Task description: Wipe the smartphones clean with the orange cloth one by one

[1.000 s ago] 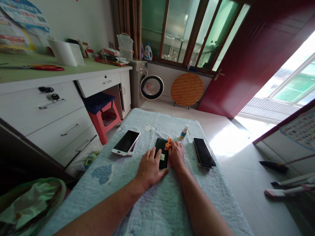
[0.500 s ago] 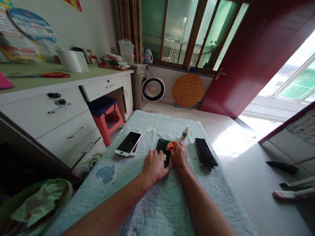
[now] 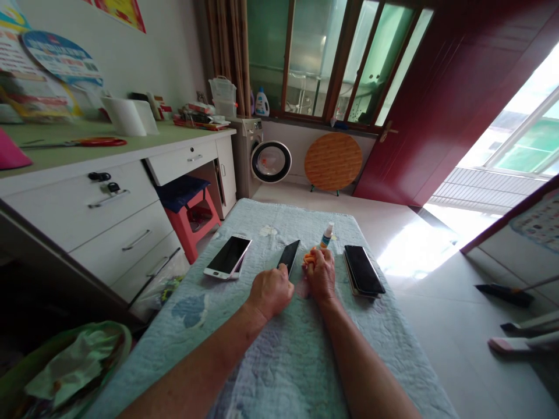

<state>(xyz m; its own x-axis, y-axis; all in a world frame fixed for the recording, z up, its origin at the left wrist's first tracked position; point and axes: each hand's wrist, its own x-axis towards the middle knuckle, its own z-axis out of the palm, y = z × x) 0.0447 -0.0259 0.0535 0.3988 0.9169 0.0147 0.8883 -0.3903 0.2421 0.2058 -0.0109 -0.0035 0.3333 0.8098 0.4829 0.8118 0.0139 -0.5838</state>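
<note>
Left hand: fingers and thumb clamped on the near end of a dark phone, which is tilted; holding that end alone probably leaves most of it uncovered.
Right hand: just right of the phone, apart from it, fingers gathered on a bunched orange cloth, presumably to keep it compact.
Black phone: right of the right hand, atop another flat thing, likely stacked to save room.
White phone: left of the left-hand grip, screen up, lying on another device.
Spray bottle: upright just beyond the right hand, apparently within easy reach.
Quilted cover: pale blue, wrinkled, beneath both hands; probably cushions the phones.
Red stool: left of and beyond the grip.
Desk: behind the stool, bearing a paper roll and scissors.
Washing machine: well past the hands, door open.
Round tabletop: farther on, upright near the wall.
Red door: far right, ajar to daylight.
</note>
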